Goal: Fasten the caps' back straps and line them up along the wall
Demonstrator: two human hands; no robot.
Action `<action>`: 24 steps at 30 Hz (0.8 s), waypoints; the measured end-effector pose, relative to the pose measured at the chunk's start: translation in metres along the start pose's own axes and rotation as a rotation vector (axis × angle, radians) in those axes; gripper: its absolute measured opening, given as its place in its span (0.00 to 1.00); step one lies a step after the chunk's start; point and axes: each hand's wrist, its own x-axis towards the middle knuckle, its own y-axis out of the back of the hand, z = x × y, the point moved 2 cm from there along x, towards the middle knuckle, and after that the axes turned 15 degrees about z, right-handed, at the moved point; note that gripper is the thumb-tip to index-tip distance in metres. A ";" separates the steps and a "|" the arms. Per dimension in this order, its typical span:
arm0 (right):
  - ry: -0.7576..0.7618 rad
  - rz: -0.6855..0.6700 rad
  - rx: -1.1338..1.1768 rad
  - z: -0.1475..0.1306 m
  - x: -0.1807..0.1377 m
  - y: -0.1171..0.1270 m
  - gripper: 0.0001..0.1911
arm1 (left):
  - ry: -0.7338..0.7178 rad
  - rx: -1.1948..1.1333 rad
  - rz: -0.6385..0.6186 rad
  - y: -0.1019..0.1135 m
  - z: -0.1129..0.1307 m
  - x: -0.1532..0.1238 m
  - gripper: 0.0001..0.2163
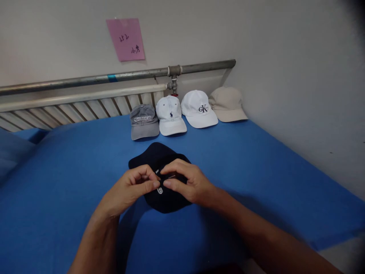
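A black baseball cap (168,201) lies in front of me on the blue surface, its brim (154,150) pointing away to the back left. My left hand (131,186) pinches the cap's back strap between thumb and fingers, beside a small silver buckle (160,190). From the other side, my right hand (188,180) also has thumb and fingertips on the strap, close to my left fingertips. The strap end between the fingers is mostly hidden. A pale label mark shows inside the cap near my right fingers.
Along the back stand a grey cap (144,123), a white cap with a small dark logo (171,116), a white lettered cap (199,110) and a beige cap (228,104). Behind them are a radiator (94,110) and metal pipe (137,75). A pink note (127,40) hangs above the blue-covered surface (256,171).
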 end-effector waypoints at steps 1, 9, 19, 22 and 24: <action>0.024 -0.028 0.007 -0.001 -0.001 -0.001 0.07 | 0.001 -0.006 -0.003 -0.001 0.000 0.000 0.08; -0.200 0.038 0.165 0.008 0.003 0.002 0.01 | -0.011 0.259 -0.226 0.005 -0.003 0.000 0.11; -0.319 -0.069 0.288 0.009 0.000 -0.005 0.04 | 0.021 0.254 -0.198 -0.002 -0.016 0.012 0.04; -0.353 -0.074 0.297 0.009 0.001 -0.003 0.03 | 0.057 0.092 -0.144 -0.001 -0.016 0.014 0.10; -0.331 -0.063 0.297 0.008 0.001 -0.002 0.03 | 0.074 -0.025 -0.114 0.000 -0.016 0.015 0.12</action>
